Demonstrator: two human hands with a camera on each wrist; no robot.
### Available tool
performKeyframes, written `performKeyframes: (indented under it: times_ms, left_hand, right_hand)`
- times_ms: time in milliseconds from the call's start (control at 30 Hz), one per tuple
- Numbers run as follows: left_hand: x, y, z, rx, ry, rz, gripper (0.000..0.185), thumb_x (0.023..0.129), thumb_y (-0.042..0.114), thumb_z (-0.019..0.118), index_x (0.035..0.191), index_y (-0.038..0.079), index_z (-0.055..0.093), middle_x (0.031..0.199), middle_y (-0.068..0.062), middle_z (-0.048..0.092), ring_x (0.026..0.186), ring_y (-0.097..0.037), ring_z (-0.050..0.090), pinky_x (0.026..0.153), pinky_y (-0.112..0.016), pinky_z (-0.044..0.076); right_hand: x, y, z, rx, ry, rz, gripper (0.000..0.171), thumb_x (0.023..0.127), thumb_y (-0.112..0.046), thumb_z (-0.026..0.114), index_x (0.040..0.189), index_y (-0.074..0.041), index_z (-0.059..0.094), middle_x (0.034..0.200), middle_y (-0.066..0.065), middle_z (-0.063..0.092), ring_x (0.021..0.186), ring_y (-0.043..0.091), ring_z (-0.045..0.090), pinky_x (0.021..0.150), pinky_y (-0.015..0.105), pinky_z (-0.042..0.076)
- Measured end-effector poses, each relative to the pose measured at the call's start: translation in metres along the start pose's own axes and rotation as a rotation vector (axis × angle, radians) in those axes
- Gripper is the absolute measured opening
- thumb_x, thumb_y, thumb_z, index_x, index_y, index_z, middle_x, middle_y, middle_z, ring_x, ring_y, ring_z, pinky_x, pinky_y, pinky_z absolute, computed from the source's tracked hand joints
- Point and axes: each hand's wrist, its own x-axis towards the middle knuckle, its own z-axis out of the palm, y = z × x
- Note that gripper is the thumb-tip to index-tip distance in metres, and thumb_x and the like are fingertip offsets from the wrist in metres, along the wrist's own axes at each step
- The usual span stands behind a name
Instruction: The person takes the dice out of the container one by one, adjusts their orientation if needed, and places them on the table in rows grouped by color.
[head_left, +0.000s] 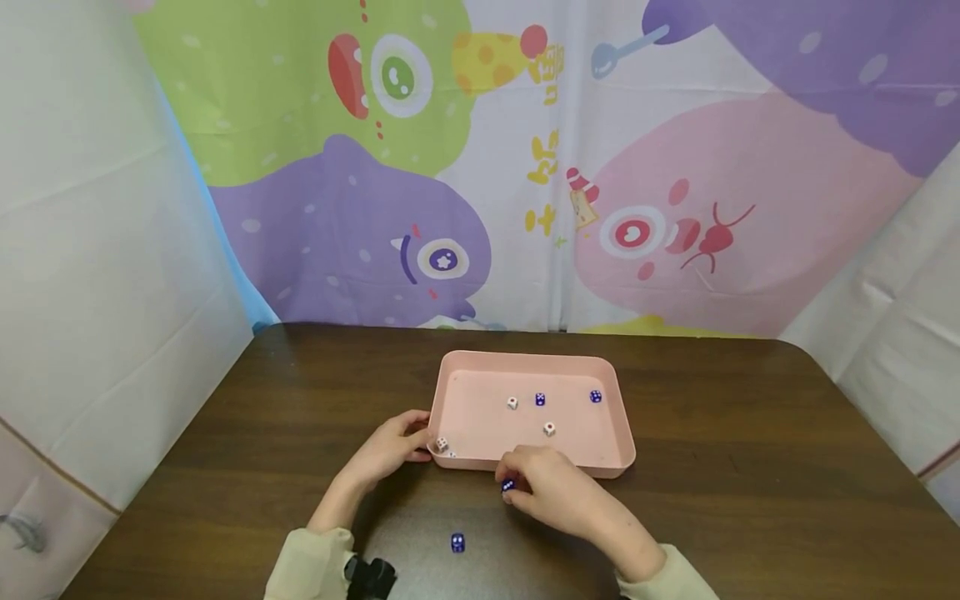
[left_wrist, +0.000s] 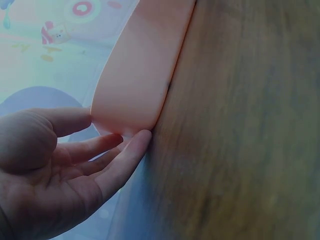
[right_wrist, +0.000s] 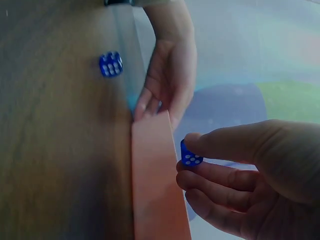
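Note:
My left hand point(head_left: 390, 446) holds the near left corner of a pink tray point(head_left: 517, 363), thumb at the rim and fingertips low along the outside wall point(left_wrist: 137, 75). Over the tray's near edge, my right hand point(head_left: 562, 492) pinches a blue die with white dots point(right_wrist: 191, 159) between thumb and fingers. Another blue die point(head_left: 458, 542) lies on the table in front of the tray. Inside the tray are white dice, one point(head_left: 512, 403) near the middle and one point(head_left: 442, 444) at the near left corner, plus blue dice point(head_left: 540, 399) toward the back and right.
The dark wooden table point(head_left: 750, 467) bears the tray. A cartoon-printed curtain point(head_left: 517, 275) hangs behind its far edge, with pale sheeting point(head_left: 90, 208) on either side. A black device point(head_left: 370, 577) sits by the left sleeve.

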Motion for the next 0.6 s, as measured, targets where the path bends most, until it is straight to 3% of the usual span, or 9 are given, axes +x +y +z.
performKeyframes:
  times_ms: [333, 600]
  left_hand:
    - [-0.002, 0.000, -0.003, 0.012, 0.007, 0.009, 0.041, 0.091, 0.005, 0.046, 0.125, -0.016, 0.037, 0.114, -0.030, 0.050, 0.095, -0.028, 0.059, 0.079, -0.037, 0.055]
    - [-0.002, 0.002, 0.000, 0.002, -0.013, 0.023, 0.042, 0.092, 0.006, 0.045, 0.126, -0.016, 0.036, 0.115, -0.031, 0.050, 0.097, -0.030, 0.058, 0.080, -0.038, 0.055]
  right_hand:
    - [0.004, -0.014, 0.015, 0.054, -0.088, 0.025, 0.015, 0.077, -0.011, 0.070, 0.090, -0.009, 0.063, 0.079, -0.006, 0.061, 0.070, 0.000, 0.053, 0.063, 0.013, 0.047]
    - [0.001, -0.017, 0.024, 0.001, -0.122, -0.007, 0.012, 0.076, -0.016, 0.072, 0.084, -0.014, 0.063, 0.076, -0.011, 0.056, 0.068, -0.003, 0.047, 0.061, 0.010, 0.043]
